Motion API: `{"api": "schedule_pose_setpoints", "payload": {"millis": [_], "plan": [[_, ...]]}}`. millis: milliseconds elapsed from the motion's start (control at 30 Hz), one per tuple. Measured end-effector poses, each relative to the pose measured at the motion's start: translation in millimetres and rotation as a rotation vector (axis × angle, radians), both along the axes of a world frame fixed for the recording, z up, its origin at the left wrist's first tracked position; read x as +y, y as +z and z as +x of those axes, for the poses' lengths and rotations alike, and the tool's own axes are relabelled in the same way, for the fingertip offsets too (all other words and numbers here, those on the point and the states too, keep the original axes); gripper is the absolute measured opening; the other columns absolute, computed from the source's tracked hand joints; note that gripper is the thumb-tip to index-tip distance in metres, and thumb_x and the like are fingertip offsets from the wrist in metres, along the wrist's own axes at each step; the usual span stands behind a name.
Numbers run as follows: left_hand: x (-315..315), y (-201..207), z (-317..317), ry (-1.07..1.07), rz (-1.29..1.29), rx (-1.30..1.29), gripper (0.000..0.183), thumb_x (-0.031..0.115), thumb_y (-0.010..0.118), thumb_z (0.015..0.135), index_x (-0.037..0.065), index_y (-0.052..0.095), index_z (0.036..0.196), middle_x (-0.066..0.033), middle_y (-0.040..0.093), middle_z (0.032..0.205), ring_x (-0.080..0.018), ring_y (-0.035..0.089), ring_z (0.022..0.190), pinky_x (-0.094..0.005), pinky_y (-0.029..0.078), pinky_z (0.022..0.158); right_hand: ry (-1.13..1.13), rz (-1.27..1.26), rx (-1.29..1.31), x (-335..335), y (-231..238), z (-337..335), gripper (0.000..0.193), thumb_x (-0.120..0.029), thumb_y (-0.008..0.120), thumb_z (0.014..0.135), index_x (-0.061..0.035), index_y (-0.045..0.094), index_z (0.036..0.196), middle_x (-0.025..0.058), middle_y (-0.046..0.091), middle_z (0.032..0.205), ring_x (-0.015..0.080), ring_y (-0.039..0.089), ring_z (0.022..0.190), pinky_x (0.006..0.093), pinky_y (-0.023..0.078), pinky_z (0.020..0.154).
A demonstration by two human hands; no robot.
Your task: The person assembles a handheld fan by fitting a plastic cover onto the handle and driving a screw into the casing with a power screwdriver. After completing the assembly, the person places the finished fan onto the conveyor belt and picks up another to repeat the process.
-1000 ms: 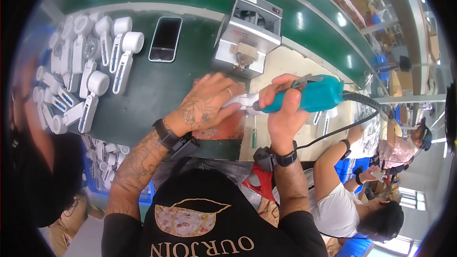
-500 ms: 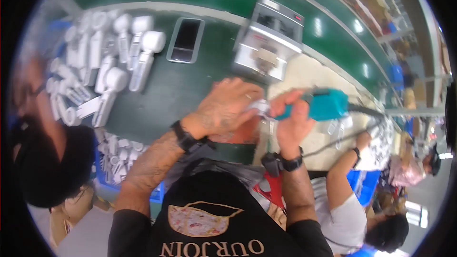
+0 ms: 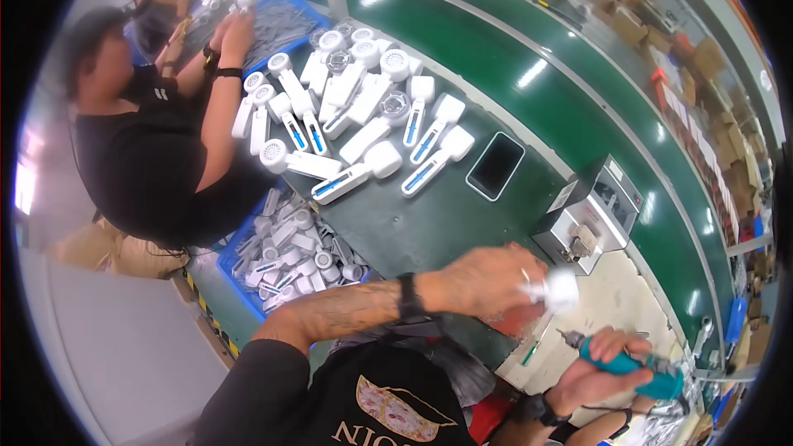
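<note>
over green bench, white part in left hand grip.

A single head-worn fisheye looks steeply down, close over the green workbench, apparently facing two o'clock along the conveyor; edges blur.

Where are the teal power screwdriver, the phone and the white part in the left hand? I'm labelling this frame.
teal power screwdriver (image 3: 640, 363), head view, on its teal body.
phone (image 3: 495, 166), head view, middle of its dark screen.
white part (image 3: 562, 290), head view, on its rounded white end.
</note>
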State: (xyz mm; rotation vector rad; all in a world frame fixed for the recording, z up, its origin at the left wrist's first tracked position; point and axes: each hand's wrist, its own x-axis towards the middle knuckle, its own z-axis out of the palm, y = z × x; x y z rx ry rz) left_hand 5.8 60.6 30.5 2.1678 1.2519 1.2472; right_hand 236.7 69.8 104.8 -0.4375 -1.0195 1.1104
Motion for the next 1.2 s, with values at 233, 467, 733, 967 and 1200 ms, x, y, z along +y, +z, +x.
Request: {"api": "schedule_pose_setpoints", "payload": {"millis": [233, 467, 733, 967, 1200], "plan": [[-9, 4, -220, 1.029, 0.063, -0.819, 0.04, 0.019, 0.063, 0.1, 0.001, 0.049, 0.133, -0.0133, 0.055, 0.126, -0.0148, 0.055, 0.108, -0.0267, 0.048, 0.086, -0.079, -0.106, -0.208, -43, -11, 34, 0.059, -0.066, 0.05, 0.097, -0.007, 0.05, 0.099, 0.0019, 0.043, 0.062, 0.012, 0.041, 0.052, 0.0253, 0.034, 0.05], [23, -54, -442, 1.292, 0.315, 0.565, 0.037, 0.021, 0.059, 0.101, 0.004, 0.057, 0.134, -0.0159, 0.064, 0.119, -0.0236, 0.061, 0.106, -0.0387, 0.049, 0.094, -0.177, -0.38, -0.251, -61, -33, 37, 0.014, -0.009, 0.049, 0.1, -0.0004, 0.059, 0.097, 0.0102, 0.062, 0.091, 0.0188, 0.061, 0.069, 0.032, 0.049, 0.06], [77, 64, 69, -0.078, -0.103, -0.016, 0.026, 0.026, 0.068, 0.093, 0.002, 0.068, 0.104, -0.0165, 0.069, 0.098, -0.0329, 0.067, 0.09, -0.0407, 0.052, 0.082, 0.009, -0.319, -0.319, -82, -29, 48, 0.072, -0.057, 0.074, 0.087, 0.0054, 0.056, 0.12, 0.0095, 0.063, 0.085, 0.0183, 0.061, 0.079, 0.032, 0.05, 0.071], [128, -22, 324, -0.341, -0.133, -0.064, 0.045, 0.045, 0.071, 0.085, 0.002, 0.061, 0.093, -0.019, 0.064, 0.086, -0.0385, 0.063, 0.083, -0.0471, 0.05, 0.075, -0.036, -0.33, -0.332, -107, -28, 67, 0.067, -0.05, 0.073, 0.09, 0.0059, 0.054, 0.123, 0.01, 0.061, 0.087, 0.0185, 0.059, 0.081, 0.0325, 0.048, 0.073], [139, -36, 354, -0.2, -0.544, -0.051, 0.045, 0.045, 0.072, 0.083, 0.004, 0.064, 0.099, -0.0177, 0.069, 0.098, -0.0376, 0.065, 0.102, -0.045, 0.052, 0.089, -0.097, -0.36, -0.41, -111, -31, 86, 0.069, -0.051, 0.073, 0.09, 0.0056, 0.054, 0.124, 0.0101, 0.062, 0.088, 0.0192, 0.06, 0.082, 0.0318, 0.048, 0.073]]}}
